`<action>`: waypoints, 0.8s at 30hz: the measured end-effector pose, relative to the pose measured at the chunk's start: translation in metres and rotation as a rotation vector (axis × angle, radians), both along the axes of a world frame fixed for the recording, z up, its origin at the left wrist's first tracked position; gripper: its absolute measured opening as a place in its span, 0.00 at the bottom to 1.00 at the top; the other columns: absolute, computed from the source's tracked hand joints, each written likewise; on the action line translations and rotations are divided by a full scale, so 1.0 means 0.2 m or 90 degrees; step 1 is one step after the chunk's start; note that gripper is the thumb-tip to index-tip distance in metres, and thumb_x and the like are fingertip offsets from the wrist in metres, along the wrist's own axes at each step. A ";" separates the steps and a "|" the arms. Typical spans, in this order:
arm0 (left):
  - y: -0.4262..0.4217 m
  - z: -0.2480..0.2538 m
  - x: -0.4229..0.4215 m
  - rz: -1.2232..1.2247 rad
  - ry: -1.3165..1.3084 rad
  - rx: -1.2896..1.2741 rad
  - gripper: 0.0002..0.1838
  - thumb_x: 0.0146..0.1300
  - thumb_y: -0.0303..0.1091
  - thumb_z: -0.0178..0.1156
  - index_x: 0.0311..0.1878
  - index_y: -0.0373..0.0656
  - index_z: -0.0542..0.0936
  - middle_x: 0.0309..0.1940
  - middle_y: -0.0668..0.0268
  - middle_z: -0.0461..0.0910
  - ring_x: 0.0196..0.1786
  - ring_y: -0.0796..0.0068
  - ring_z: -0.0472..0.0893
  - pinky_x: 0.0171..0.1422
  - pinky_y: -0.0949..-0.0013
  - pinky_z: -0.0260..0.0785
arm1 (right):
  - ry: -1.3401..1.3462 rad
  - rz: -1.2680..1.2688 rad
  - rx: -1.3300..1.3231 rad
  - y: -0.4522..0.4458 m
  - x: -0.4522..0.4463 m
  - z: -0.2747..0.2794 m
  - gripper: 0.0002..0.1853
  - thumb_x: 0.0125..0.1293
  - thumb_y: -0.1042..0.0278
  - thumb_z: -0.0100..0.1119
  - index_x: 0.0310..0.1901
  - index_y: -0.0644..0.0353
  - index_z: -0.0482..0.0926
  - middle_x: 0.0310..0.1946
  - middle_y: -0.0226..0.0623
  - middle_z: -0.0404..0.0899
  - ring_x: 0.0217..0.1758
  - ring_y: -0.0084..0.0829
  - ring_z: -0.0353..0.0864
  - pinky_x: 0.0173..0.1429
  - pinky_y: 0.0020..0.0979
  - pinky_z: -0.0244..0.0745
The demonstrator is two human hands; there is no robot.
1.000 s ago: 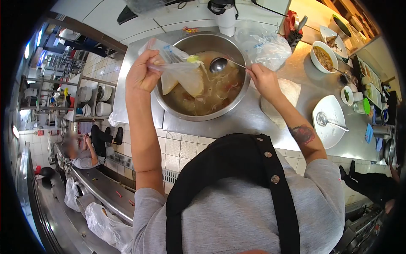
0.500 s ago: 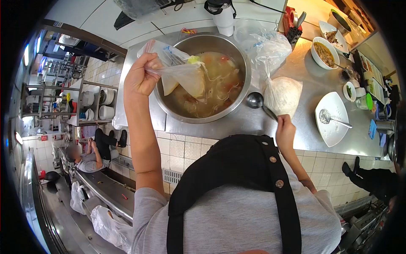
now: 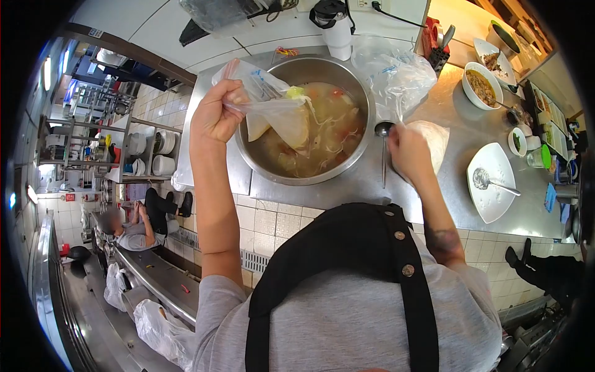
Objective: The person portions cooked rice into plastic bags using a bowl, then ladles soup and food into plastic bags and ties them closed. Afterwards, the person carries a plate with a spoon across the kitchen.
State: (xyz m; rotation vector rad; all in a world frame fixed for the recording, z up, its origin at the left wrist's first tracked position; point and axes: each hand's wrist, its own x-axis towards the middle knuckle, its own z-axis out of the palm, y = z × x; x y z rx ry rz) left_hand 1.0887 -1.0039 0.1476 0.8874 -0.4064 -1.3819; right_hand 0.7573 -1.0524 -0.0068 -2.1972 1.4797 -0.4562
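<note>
Over the silver metal bench (image 3: pixel 362 186), the outstretched left hand (image 3: pixel 218 111) grips a clear plastic bag (image 3: pixel 286 124); right hand (image 3: pixel 409 150) blurred, hold unclear; pale-tiled floor (image 3: pixel 269 220) below.

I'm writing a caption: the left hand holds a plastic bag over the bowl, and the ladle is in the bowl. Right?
Not quite: the head view shows the ladle on the counter. The left hand does hold a plastic bag over the bowl.

One left hand (image 3: pixel 218 111), one right hand (image 3: pixel 410 149) and one held bag (image 3: pixel 273 110) are counted. On the surface (image 3: pixel 455 118), one basin (image 3: pixel 316 68), one ladle (image 3: pixel 383 129), one tumbler (image 3: pixel 336 37), one square plate (image 3: pixel 493 201) and one green lid (image 3: pixel 545 156) are counted.
</note>
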 end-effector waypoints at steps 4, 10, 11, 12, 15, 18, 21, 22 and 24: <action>0.01 0.02 -0.02 0.015 0.000 0.007 0.28 0.54 0.16 0.52 0.61 0.38 0.65 0.20 0.74 0.60 0.20 0.82 0.60 0.26 0.78 0.57 | -0.177 0.185 -0.065 -0.24 0.33 0.16 0.16 0.48 0.63 0.65 0.39 0.59 0.77 0.37 0.46 0.75 0.42 0.45 0.76 0.44 0.38 0.73; 0.02 0.05 -0.01 0.001 -0.012 -0.025 0.29 0.54 0.17 0.52 0.62 0.38 0.63 0.21 0.73 0.62 0.20 0.83 0.62 0.26 0.79 0.59 | 0.072 0.362 0.004 -0.44 0.79 -0.18 0.31 0.35 0.57 0.73 0.47 0.52 0.78 0.40 0.48 0.75 0.49 0.46 0.74 0.52 0.39 0.71; 0.02 0.05 -0.02 0.004 -0.017 -0.024 0.29 0.54 0.17 0.52 0.62 0.38 0.63 0.21 0.73 0.62 0.21 0.83 0.62 0.26 0.79 0.59 | 0.071 0.409 0.061 -0.47 0.82 -0.21 0.28 0.36 0.58 0.72 0.44 0.52 0.80 0.39 0.48 0.77 0.48 0.46 0.75 0.52 0.39 0.72; 0.02 0.05 -0.01 0.007 -0.023 -0.023 0.29 0.54 0.17 0.52 0.62 0.39 0.63 0.21 0.73 0.63 0.21 0.83 0.63 0.26 0.79 0.59 | 0.071 0.454 0.118 -0.51 0.84 -0.21 0.24 0.37 0.59 0.71 0.41 0.52 0.81 0.38 0.49 0.78 0.48 0.46 0.76 0.51 0.39 0.72; 0.02 0.04 -0.02 0.004 -0.020 -0.020 0.28 0.54 0.16 0.52 0.61 0.39 0.64 0.22 0.73 0.63 0.21 0.83 0.64 0.26 0.79 0.59 | 0.162 0.447 0.085 -0.61 0.88 -0.18 0.14 0.39 0.64 0.69 0.33 0.54 0.83 0.33 0.48 0.80 0.42 0.44 0.79 0.46 0.38 0.74; 0.02 -0.01 -0.03 0.000 -0.021 -0.005 0.27 0.54 0.16 0.52 0.59 0.40 0.65 0.23 0.72 0.65 0.21 0.82 0.64 0.26 0.78 0.59 | 0.192 0.430 -0.127 -0.62 0.88 0.04 0.09 0.41 0.69 0.66 0.27 0.59 0.83 0.27 0.46 0.81 0.35 0.42 0.81 0.41 0.37 0.75; -0.01 -0.06 -0.05 -0.008 -0.024 0.010 0.25 0.53 0.15 0.52 0.57 0.40 0.66 0.24 0.72 0.66 0.21 0.82 0.64 0.25 0.78 0.59 | 0.097 0.518 -0.151 -0.61 0.93 0.36 0.07 0.41 0.71 0.64 0.24 0.63 0.82 0.21 0.44 0.80 0.27 0.37 0.82 0.34 0.36 0.76; -0.01 -0.08 -0.05 -0.011 -0.025 0.013 0.25 0.53 0.15 0.52 0.56 0.40 0.67 0.25 0.72 0.66 0.21 0.82 0.64 0.24 0.77 0.59 | 0.096 0.534 -0.117 -0.56 0.95 0.51 0.07 0.41 0.71 0.65 0.24 0.62 0.82 0.20 0.42 0.80 0.26 0.33 0.81 0.33 0.35 0.75; -0.01 -0.11 -0.06 -0.017 -0.024 0.014 0.24 0.53 0.15 0.52 0.55 0.40 0.67 0.25 0.71 0.66 0.21 0.82 0.65 0.24 0.77 0.59 | 0.061 0.552 -0.067 -0.45 0.97 0.76 0.07 0.43 0.70 0.64 0.25 0.63 0.82 0.19 0.39 0.79 0.26 0.25 0.81 0.33 0.30 0.76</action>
